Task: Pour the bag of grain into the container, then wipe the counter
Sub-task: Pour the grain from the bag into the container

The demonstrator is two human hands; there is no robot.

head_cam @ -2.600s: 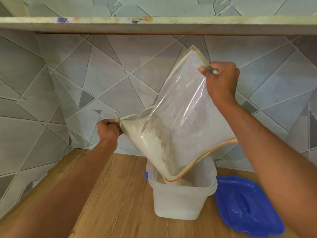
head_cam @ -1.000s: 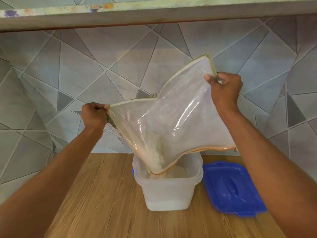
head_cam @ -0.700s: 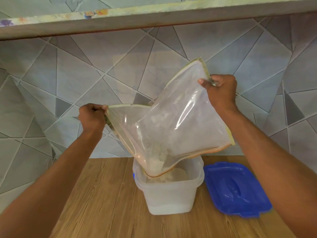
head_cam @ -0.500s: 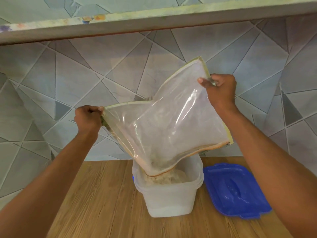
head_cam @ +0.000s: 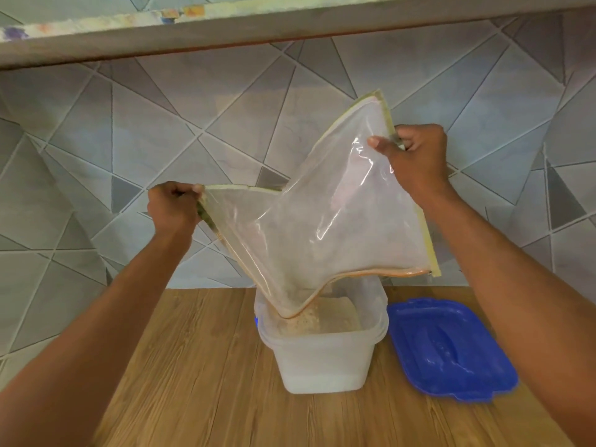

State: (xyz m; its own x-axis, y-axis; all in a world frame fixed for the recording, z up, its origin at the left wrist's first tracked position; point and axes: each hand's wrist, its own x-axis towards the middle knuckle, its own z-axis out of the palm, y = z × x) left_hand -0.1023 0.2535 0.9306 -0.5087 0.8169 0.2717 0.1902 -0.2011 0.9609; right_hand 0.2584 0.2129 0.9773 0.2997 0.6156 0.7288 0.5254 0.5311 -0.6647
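A clear plastic bag [head_cam: 325,217] with a yellowish rim hangs upside down over a white translucent container [head_cam: 322,359] on the wooden counter [head_cam: 193,366]. The bag's mouth dips into the container's opening, and only a dusting of grain clings inside the bag. Pale grain [head_cam: 325,317] lies heaped in the container. My left hand [head_cam: 172,209] grips the bag's left corner. My right hand [head_cam: 416,156] pinches the bag's upper right edge, higher than the left.
A blue lid [head_cam: 451,346] lies flat on the counter just right of the container. A grey tiled wall [head_cam: 161,140] rises behind the counter, and a shelf edge [head_cam: 258,30] runs overhead.
The grain that filled the bag's lower corner has run out into the container, leaving the bag nearly bare. Both hands kept their grip, and the left hand rose a little.
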